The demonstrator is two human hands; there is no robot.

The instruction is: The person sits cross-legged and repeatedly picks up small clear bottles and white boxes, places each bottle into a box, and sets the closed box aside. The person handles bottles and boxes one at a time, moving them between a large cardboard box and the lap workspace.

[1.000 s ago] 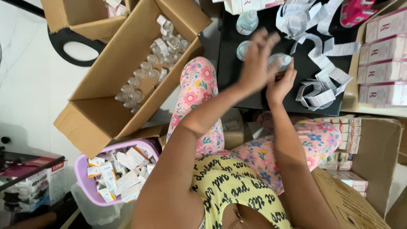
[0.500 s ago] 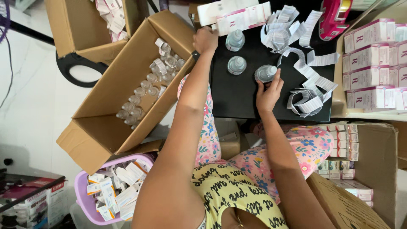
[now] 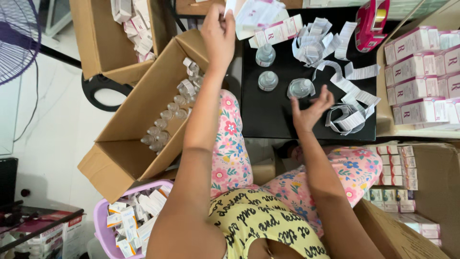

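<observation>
While the left hand (image 3: pixel 218 33) pinches a white paper slip (image 3: pixel 230 5), the right hand's (image 3: pixel 309 112) fingers (image 3: pixel 327 94) spread empty beside a clear bottle (image 3: pixel 299 88).

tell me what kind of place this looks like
Probably a small home packing setup worked from the floor, not a factory. A cardboard box holds rows of small clear bottles, pink-and-white cartons are stacked at the right, and paper label strips litter the black table.

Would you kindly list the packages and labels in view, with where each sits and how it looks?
White-and-pink cartons: stacked at right, oblong.
Label strips: curling across the black table, white.
Small folded boxes: lilac tub, lower left, white.
Flat carton: in left hand, white.
</observation>
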